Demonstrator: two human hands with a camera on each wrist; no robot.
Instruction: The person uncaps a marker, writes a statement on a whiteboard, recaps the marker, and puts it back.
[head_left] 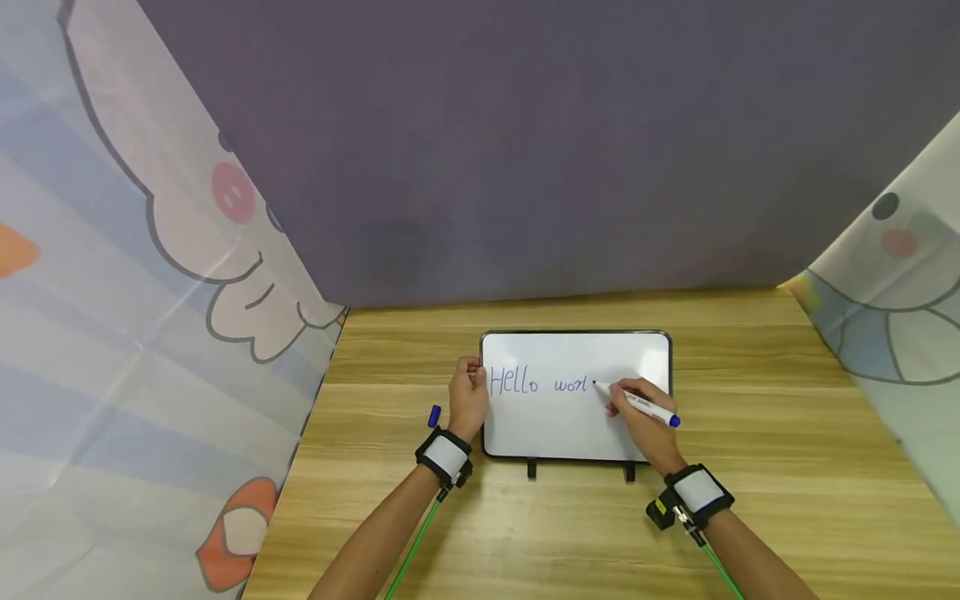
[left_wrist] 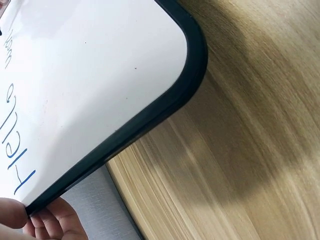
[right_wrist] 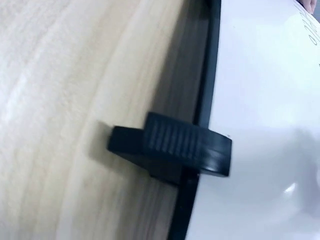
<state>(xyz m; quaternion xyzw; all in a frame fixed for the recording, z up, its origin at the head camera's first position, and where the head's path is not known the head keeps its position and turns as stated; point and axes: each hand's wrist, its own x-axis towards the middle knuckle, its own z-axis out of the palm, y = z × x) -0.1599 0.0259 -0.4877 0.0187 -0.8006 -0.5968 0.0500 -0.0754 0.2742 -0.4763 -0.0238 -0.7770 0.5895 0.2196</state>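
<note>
A black-framed whiteboard [head_left: 555,429] stands tilted on two black feet, with "Hello" and what looks like "worl" in blue on it. My left hand [head_left: 468,400] grips its left edge, thumb at the front and fingers curled behind the frame [left_wrist: 125,137], as the left wrist view shows. In my right hand [head_left: 648,429] a white marker [head_left: 648,406] with a blue end is pinched, its dark tip at the right end of the writing. The right wrist view shows a ribbed black foot [right_wrist: 175,142] under the frame, but not the marker.
A blue marker cap [head_left: 434,416] lies on the wooden table [head_left: 390,350], left of my left hand. Behind the table rises a grey panel [head_left: 525,167]. Cartoon-printed sheets [head_left: 150,333] stand along both sides. Green cables run from both wrist bands.
</note>
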